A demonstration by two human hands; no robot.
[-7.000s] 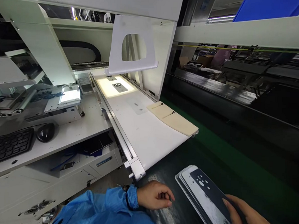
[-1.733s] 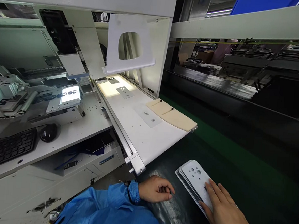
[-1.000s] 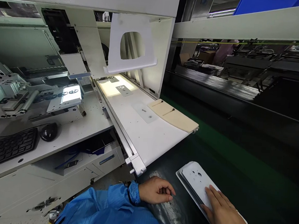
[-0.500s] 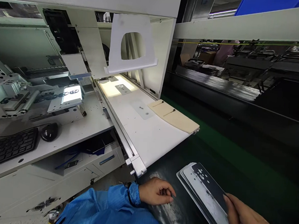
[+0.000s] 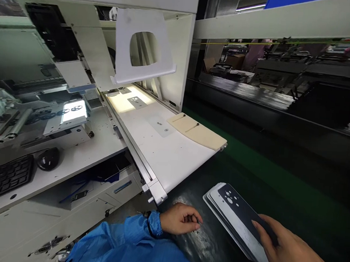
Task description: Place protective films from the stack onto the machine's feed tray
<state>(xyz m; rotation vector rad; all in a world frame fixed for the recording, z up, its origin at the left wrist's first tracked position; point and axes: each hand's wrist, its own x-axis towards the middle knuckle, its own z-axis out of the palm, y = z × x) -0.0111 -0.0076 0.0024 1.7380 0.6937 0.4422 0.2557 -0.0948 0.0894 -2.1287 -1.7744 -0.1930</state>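
Observation:
On the dark belt at lower right lies a stack of thin phone-sized panels [image 5: 239, 235], slightly fanned out. A dark phone back panel [image 5: 238, 203] with a cluster of camera holes is over its top, one edge shifted off the pale panel beneath. My right hand [image 5: 292, 247] grips this dark panel by its near end, thumb on the side towards me; its other fingers are partly hidden. My left hand [image 5: 180, 219], in a blue sleeve, is by the belt's near edge, left of the stack. Its fingers are curled in and nothing shows in them.
A white conveyor [image 5: 173, 155] runs out of the machine with several panels [image 5: 160, 126] on it. A cream guide plate [image 5: 197, 131] is fixed at its right side. Left are a mouse [image 5: 48, 159] and keyboard [image 5: 5, 179]. A white bracket [image 5: 143, 71] hangs over the conveyor.
My right hand has moved slightly left, with more of it round the dark panel. The dark panel has turned a little over the stack. My left hand stays curled; the view has shifted slightly.

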